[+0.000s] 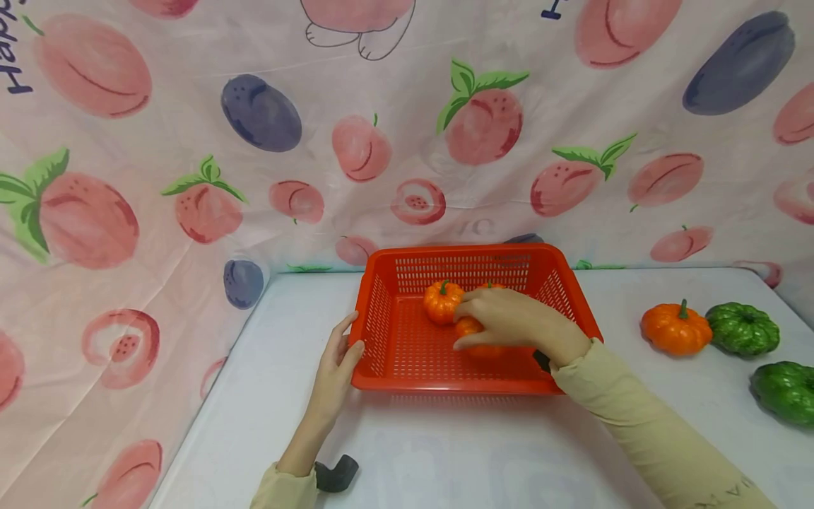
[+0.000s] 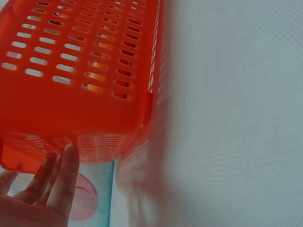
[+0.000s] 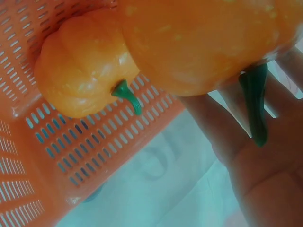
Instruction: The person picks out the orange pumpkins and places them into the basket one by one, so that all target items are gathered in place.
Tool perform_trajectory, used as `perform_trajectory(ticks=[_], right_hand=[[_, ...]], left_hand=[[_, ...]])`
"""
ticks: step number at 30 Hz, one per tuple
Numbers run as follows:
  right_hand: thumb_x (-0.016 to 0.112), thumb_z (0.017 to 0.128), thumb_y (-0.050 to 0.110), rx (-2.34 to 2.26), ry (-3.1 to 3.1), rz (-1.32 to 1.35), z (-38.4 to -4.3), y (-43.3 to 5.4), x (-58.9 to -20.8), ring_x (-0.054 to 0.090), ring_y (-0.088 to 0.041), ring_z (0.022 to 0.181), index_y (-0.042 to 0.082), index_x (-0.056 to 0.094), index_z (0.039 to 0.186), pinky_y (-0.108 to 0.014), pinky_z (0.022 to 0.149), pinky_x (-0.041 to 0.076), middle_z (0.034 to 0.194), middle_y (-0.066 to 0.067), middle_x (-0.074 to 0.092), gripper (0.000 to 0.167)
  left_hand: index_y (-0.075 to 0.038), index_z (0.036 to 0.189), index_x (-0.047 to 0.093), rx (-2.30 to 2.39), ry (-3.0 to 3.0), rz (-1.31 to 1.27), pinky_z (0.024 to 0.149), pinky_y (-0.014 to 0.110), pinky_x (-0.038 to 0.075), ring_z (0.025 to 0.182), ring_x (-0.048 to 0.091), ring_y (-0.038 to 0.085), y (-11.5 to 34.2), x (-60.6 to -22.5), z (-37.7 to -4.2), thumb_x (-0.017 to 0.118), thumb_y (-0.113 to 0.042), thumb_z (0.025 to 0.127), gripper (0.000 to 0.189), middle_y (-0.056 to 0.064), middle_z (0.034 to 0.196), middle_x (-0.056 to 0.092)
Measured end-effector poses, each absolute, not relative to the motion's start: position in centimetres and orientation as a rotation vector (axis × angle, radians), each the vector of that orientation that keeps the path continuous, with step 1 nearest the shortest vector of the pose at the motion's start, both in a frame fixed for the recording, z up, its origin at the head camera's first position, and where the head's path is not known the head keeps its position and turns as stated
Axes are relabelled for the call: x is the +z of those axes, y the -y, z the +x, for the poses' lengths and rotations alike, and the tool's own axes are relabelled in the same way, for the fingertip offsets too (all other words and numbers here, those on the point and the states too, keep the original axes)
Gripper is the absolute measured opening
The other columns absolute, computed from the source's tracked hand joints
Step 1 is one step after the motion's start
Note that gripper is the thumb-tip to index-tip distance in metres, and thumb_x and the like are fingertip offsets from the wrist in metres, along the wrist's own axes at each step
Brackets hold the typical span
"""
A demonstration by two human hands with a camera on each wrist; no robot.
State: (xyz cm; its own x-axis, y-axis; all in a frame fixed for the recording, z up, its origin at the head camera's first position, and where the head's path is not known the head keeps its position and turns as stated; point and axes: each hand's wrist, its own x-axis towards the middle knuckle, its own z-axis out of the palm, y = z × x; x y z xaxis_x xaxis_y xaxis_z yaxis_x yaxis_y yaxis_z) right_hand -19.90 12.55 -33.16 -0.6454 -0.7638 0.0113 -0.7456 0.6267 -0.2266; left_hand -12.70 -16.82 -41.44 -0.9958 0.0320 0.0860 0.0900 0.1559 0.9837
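1. Looking first at the held pumpkin point(image 1: 468, 327), we find it orange and inside the red basket point(image 1: 472, 387), right of the basket's middle; we cannot tell whether it touches the basket floor. In the right wrist view, its green stem point(image 3: 255, 104) points towards the palm.

2. We see the right hand point(image 1: 509, 317) gripping it from above, fingers bent over it and thumb on the near side.

3. Left of it in the basket sits the left pumpkin point(image 1: 440, 304), orange with its stem upright. Farther back, we make out the rear pumpkin point(image 1: 490, 285), also orange and mostly hidden by the right hand.

4. At the basket's left side we see the left hand point(image 1: 333, 364), its fingers fairly straight and apart, the tips up against the rim and outer wall.

5. Well to the right of the basket, we count an orange pumpkin point(image 1: 676, 330), a mottled green pumpkin point(image 1: 742, 329) just beside it, and a darker green pumpkin point(image 1: 785, 392) nearer us, cut off by the picture's edge.

6. Under everything we have a white table point(image 1: 305, 297), and behind it a pale cloth point(image 1: 394, 92) printed with peaches. Both sleeves point(image 1: 661, 424) are beige.
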Motion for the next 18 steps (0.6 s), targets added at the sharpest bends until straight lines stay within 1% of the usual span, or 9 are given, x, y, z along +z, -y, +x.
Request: perform_trajectory(ticks=[2,5,10,14,18], right_hand=[[0.073,0.085,0.051,-0.318,-2.75,-1.281,-20.0,-12.3,-33.3,0.06,-0.013,0.086,0.014,0.073,0.105,-0.03,0.074,0.051,0.101,0.0,0.069,0.042],[0.072,0.086,0.052,-0.298,-2.748,-1.269,-20.1,-12.0,-33.6,0.06,-0.013,0.089,0.014,0.073,0.107,-0.029,0.075,0.051,0.104,0.0,0.07,0.044],[0.07,0.087,0.053,-0.255,-2.733,-1.248,-20.2,-11.7,-33.9,0.062,-0.015,0.092,0.014,0.072,0.112,-0.033,0.077,0.052,0.11,-0.001,0.07,0.046],[0.071,0.087,0.05,-0.236,-2.709,-1.262,-20.5,-11.3,-34.1,0.06,-0.013,0.089,0.012,0.072,0.112,-0.032,0.078,0.052,0.106,0.0,0.07,0.046],[0.071,0.088,0.049,-0.237,-2.688,-1.305,-20.7,-10.8,-34.3,0.056,-0.01,0.076,0.012,0.072,0.105,-0.03,0.071,0.049,0.092,0.005,0.069,0.041]], left_hand=[[-0.021,0.153,0.034,-2.009,2.355,-0.126,0.09,0.02,0.05,0.118,0.056,0.034,16.9,-41.4,-12.7,0.051,-0.02,0.104,0.052,0.02,0.137,0.054],[-0.021,0.153,0.034,-2.005,2.358,-0.12,0.09,0.02,0.05,0.119,0.056,0.034,16.9,-41.4,-12.7,0.051,-0.021,0.104,0.052,0.02,0.137,0.054],[-0.022,0.153,0.035,-2.004,2.359,-0.112,0.091,0.019,0.049,0.119,0.056,0.033,16.8,-41.4,-12.7,0.051,-0.02,0.104,0.052,0.019,0.138,0.054],[-0.022,0.153,0.034,-2.018,2.355,-0.123,0.091,0.02,0.049,0.12,0.055,0.033,16.8,-41.5,-12.7,0.051,-0.019,0.104,0.052,0.019,0.139,0.053],[-0.021,0.153,0.034,-2.014,2.355,-0.128,0.092,0.02,0.049,0.119,0.055,0.033,16.8,-41.5,-12.7,0.051,-0.019,0.104,0.052,0.019,0.138,0.053]])
